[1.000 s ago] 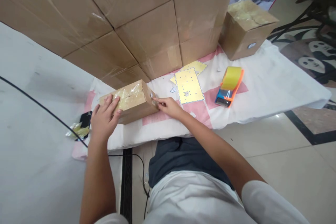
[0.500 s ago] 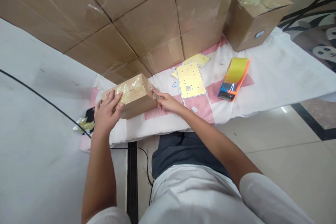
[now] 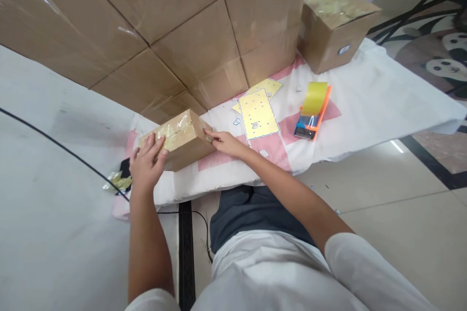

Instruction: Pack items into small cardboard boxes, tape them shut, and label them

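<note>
So the small taped box [image 3: 181, 138] sits on the white-and-pink cloth [image 3: 365, 107], at about 10 o'clock from the person's lap. Left hand [image 3: 146, 165] lies flat and spread on its top left end, right hand [image 3: 222, 141] has fingertips pressed to its right end face. Tape dispenser [image 3: 312, 112] lies well apart at 3 o'clock of the box, with the yellow sticker sheet [image 3: 259, 114] between.

A brown cardboard box [image 3: 180, 138] under yellowish clear tape, a dotted yellow sheet [image 3: 258, 114], a yellow-rolled orange and blue tape dispenser [image 3: 313, 111] and a white-and-pink cloth [image 3: 368, 102] are seen.
</note>
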`<action>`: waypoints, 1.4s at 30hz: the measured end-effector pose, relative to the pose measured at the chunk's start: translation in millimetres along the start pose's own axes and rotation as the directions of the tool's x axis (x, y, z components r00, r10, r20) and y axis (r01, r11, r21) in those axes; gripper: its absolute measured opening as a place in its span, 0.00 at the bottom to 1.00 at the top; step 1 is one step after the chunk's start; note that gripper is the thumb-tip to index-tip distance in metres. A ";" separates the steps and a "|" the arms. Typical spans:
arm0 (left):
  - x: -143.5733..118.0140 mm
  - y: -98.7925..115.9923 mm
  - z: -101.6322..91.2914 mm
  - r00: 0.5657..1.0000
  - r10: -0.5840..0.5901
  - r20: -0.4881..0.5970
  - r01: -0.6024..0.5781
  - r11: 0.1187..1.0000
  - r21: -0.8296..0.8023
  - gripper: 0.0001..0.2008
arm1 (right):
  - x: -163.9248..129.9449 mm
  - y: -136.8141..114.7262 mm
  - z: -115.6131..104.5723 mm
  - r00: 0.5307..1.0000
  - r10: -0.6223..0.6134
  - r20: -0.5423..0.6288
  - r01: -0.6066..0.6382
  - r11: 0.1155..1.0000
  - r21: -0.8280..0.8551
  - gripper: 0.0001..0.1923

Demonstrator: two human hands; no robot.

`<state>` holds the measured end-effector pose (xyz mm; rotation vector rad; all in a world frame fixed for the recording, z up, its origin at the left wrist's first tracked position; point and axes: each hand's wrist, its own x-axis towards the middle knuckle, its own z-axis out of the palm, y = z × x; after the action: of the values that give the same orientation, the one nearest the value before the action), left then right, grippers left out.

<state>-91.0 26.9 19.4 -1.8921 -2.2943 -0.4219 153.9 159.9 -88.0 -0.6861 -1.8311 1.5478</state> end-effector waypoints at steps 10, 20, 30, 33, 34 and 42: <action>-10.6 -27.0 12.6 0.921 0.282 -0.267 -0.323 0.938 -0.126 0.15 | -3.9 -8.2 7.4 0.948 -0.304 0.096 0.319 0.896 -0.310 0.76; -43.3 8.0 35.9 0.756 0.290 -0.587 -0.346 0.938 0.017 0.08 | -14.8 -8.9 8.3 0.935 -0.354 0.020 0.337 0.870 -0.359 0.77; -49.0 44.1 35.0 0.761 0.365 -0.537 -0.396 0.916 0.061 0.23 | -37.9 -26.5 -10.8 0.955 -0.293 -0.047 0.246 0.870 -0.427 0.77; -62.4 59.4 51.7 0.649 0.334 -0.683 -0.392 0.917 0.076 0.29 | -65.2 -38.8 -30.6 0.953 -0.263 -0.152 0.173 0.881 -0.441 0.77; -66.6 65.0 59.5 0.616 0.305 -0.726 -0.395 0.917 0.049 0.30 | -77.4 -42.5 -38.7 0.944 -0.260 -0.204 0.149 0.886 -0.440 0.76; -73.9 113.3 119.2 0.797 0.263 -0.543 -0.438 0.871 -0.221 0.27 | -184.3 -86.5 -134.0 0.656 -0.351 -0.668 0.006 0.888 -0.461 0.71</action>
<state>43.0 12.8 -100.4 -1.9932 -1.5572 -1.1555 377.2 96.6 -13.8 -1.0940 -1.5062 0.5505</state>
